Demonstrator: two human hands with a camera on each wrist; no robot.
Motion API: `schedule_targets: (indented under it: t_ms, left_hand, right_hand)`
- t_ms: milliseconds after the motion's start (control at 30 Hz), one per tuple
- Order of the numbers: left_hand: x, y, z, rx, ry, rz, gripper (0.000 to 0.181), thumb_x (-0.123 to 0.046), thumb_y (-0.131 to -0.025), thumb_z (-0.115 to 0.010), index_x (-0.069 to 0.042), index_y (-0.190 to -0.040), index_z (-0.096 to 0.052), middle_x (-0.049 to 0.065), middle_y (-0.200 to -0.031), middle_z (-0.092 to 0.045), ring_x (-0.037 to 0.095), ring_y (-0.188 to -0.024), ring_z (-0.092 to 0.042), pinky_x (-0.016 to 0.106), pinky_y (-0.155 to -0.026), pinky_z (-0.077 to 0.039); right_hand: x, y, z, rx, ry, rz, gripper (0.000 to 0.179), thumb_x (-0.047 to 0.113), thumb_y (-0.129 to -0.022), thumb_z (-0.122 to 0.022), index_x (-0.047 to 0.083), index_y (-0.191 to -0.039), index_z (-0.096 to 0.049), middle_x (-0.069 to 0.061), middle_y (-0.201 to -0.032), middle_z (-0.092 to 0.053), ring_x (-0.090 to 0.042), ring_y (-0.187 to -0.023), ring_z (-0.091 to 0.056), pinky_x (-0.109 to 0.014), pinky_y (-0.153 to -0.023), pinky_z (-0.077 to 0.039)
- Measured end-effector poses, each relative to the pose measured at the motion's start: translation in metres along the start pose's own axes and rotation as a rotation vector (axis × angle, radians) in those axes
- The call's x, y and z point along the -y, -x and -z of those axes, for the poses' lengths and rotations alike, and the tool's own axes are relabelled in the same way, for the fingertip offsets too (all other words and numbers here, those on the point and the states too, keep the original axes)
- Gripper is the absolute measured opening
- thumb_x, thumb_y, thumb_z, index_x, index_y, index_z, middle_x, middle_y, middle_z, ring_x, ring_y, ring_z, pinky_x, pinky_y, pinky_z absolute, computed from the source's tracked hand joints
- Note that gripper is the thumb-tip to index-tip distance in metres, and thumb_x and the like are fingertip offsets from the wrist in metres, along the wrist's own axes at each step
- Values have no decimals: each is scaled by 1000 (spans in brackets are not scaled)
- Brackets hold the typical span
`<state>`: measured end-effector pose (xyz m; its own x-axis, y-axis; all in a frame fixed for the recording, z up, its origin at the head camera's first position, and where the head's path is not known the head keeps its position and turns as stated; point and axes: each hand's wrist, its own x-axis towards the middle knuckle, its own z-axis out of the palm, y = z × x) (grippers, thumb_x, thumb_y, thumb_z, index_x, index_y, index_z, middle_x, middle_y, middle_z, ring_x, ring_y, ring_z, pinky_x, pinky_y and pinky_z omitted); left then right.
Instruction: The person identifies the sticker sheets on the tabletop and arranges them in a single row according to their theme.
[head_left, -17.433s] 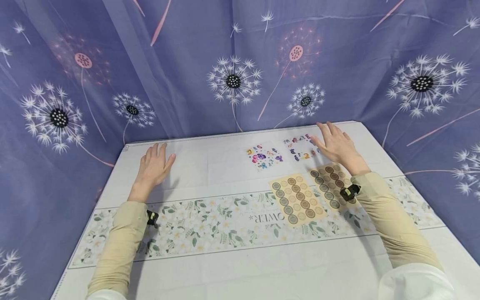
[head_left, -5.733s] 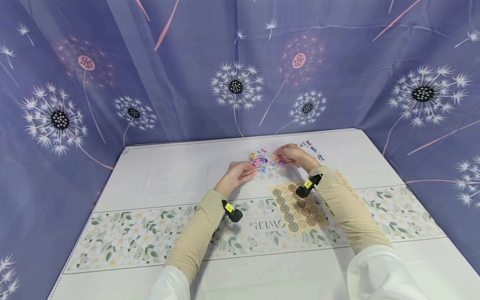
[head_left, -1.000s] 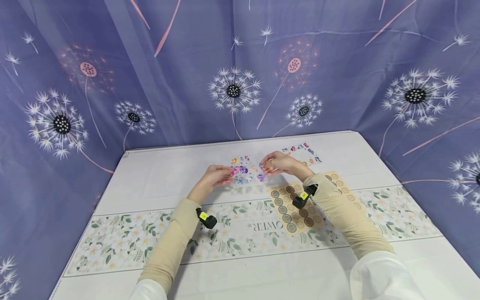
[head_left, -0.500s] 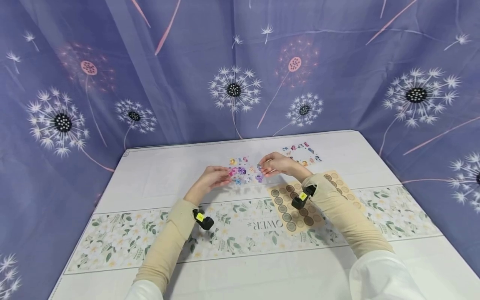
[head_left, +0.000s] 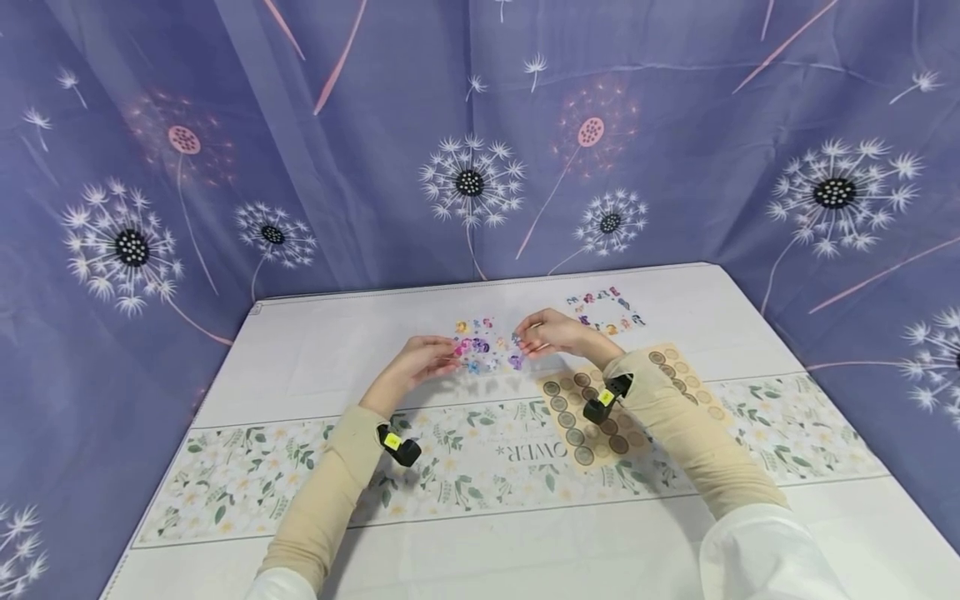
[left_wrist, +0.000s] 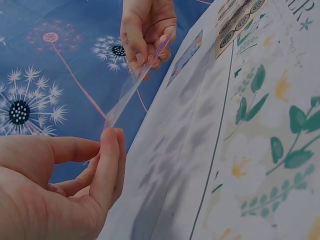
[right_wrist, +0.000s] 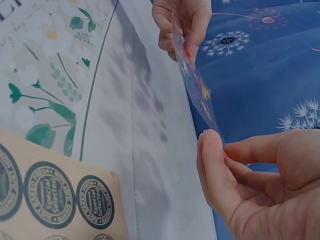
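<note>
Both hands hold a clear sticker sheet (head_left: 480,346) printed with small colourful cartoon figures, raised above the table. My left hand (head_left: 426,358) pinches its left edge between thumb and fingers. At the opposite edge my right hand (head_left: 551,333) pinches it too. From the right wrist view the sticker sheet (right_wrist: 195,82) appears nearly edge-on, stretched between the two hands, its shadow falling on the white cloth. A second clear sticker sheet (head_left: 628,320), with figures around its border, lies flat behind the right hand.
Two tan sheets of round stickers lie to the right: the nearer tan sheet (head_left: 592,454) and the farther tan sheet (head_left: 678,367), partly under the right forearm. A white tablecloth (head_left: 345,333) with a floral band covers the table. A purple dandelion curtain (head_left: 375,167) hangs behind.
Earlier both hands were apart and the sheet lay on the table; they then took it by its edges. Over the last second, hands and sheet have shifted slightly left.
</note>
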<state>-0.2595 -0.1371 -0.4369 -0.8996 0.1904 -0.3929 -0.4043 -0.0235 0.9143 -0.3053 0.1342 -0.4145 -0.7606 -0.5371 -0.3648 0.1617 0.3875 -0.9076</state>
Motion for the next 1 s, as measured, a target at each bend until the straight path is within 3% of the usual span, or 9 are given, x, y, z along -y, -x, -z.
schedule_targets:
  t_ms: [200, 833, 1000]
  left_hand:
    - [3, 3, 2, -1, -3, 0, 38, -2, -97, -52, 11, -132, -47, 4, -91, -64, 10, -75, -66, 16, -74, -60]
    - [7, 11, 11, 20, 56, 7, 36, -1, -96, -53, 12, -129, -48, 3, -86, -65, 10, -74, -65, 16, -73, -60]
    - [7, 13, 15, 22, 71, -3, 37, -1, -96, -52, 12, -130, -46, 3, -86, -66, 10, -73, -65, 16, -73, -60]
  right_hand:
    - [1, 2, -3, 11, -2, 14, 35, 4, -99, -46, -13, -129, -46, -6, -90, -62, -12, -77, -63, -38, -92, -59]
    - [-1, -1, -13, 33, -50, 12, 35, 5, -100, -45, -14, -130, -44, -3, -87, -62, -10, -74, -63, -22, -76, -61]
    - [2, -2, -15, 35, -36, 13, 35, 5, -101, -43, -13, -131, -44, -3, -88, -62, -10, -76, -63, -24, -78, -61]
